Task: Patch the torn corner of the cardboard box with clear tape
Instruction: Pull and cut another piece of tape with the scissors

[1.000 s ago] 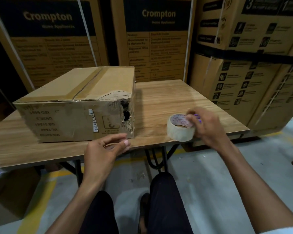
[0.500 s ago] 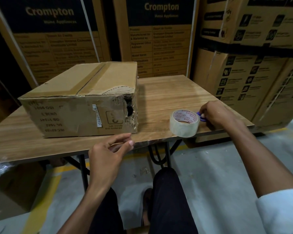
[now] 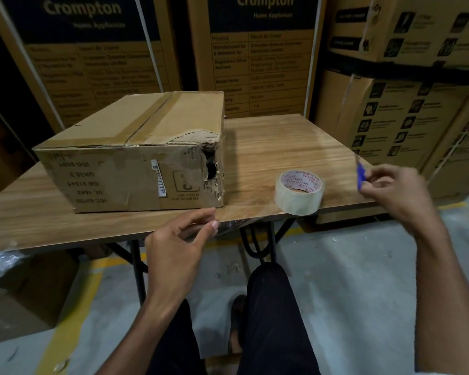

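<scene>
Change: the right hand [image 3: 395, 190] has left the tape roll [image 3: 299, 192] and moved away to the right; it now holds up a small blue thing [image 3: 360, 175]. The left hand [image 3: 178, 244] has stayed in about the same place.
Box: the cardboard box [image 3: 136, 155] sits on the left part of the wooden surface [image 3: 276, 147]. Its printing is upside down.
Torn corner: the torn corner [image 3: 211, 169] is at the near right of the box. There is a dark hole with ragged edges, and wavy cardboard shows along the top edge.
Tape roll: the clear roll lies flat on the surface, just to the right of the box, not touching it. It is close to the near edge. Red words run around its inner ring.
Right hand: it is up in the air near the right end of the surface. Its fingers [image 3: 374, 181] pinch the small blue thing, which is too blurry to name.
Left hand: it hangs just over the near edge, in front of the torn corner. Its fingers [image 3: 201, 221] are curled, thumb and first finger close together, holding nothing that can be seen.
Behind: big brown cartons [image 3: 255, 58] marked "Crompton" stand in a wall.
Below: dark trouser legs [image 3: 271, 320] and a grey floor [image 3: 363, 266] with a yellow line.
</scene>
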A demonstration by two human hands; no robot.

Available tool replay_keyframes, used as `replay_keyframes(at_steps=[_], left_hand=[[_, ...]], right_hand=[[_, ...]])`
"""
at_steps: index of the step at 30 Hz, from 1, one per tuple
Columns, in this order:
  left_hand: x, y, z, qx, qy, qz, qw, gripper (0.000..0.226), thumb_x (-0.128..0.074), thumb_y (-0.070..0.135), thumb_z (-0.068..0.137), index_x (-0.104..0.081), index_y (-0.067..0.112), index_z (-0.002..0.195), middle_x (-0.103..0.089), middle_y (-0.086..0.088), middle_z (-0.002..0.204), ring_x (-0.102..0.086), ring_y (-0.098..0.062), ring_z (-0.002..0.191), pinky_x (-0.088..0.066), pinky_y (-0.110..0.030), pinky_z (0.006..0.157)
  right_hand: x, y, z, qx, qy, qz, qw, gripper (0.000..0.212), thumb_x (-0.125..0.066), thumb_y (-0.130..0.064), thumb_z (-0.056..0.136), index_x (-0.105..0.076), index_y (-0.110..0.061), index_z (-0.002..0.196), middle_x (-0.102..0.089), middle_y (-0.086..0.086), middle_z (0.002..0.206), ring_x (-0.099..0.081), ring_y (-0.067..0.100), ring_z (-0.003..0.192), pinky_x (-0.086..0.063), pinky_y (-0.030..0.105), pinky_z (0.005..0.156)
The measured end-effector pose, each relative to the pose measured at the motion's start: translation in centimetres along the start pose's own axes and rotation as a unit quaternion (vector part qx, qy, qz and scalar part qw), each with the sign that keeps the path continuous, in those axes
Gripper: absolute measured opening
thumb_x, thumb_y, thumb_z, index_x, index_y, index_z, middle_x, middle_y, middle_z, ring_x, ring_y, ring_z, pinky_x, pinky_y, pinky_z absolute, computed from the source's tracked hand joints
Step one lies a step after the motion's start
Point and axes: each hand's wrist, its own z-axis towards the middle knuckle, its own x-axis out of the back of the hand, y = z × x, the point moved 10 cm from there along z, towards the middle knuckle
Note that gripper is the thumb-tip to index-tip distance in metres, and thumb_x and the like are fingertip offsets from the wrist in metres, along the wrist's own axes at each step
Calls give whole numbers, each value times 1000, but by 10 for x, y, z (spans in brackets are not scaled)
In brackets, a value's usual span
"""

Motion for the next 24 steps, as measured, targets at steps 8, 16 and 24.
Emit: replay_keyframes(at_steps=[8,16,24], left_hand=[[-3,-10,1,48,-2,-38,998,24,-85,7,82,-82,24,100,-82,10,92,-80,-6,87,-62,-26,84],[-2,-16,1,75,-13,-67,995,24,-85,5,82,-82,19,101,-83,0,94,-81,-15,90,-62,-38,91],[-3,-19,1,91,-14,-94,991,23,-84,3,82,-82,14,103,-83,-4,94,-81,-20,90,-63,-38,90]], right_hand=[[-107,24,-101,-86,-127,592,791,24,-66,7,73,-78,-7,88,-73,6,82,-70,13,67,-58,20,68],[-199,-3,-150,-106,-291,549,776,52,-97,-27,57,-65,3,84,-58,11,76,-60,19,63,-53,25,59],[-219,-16,-159,-88,-360,508,777,55,-85,-45,66,-60,3,79,-55,17,82,-47,22,54,-34,31,54]])
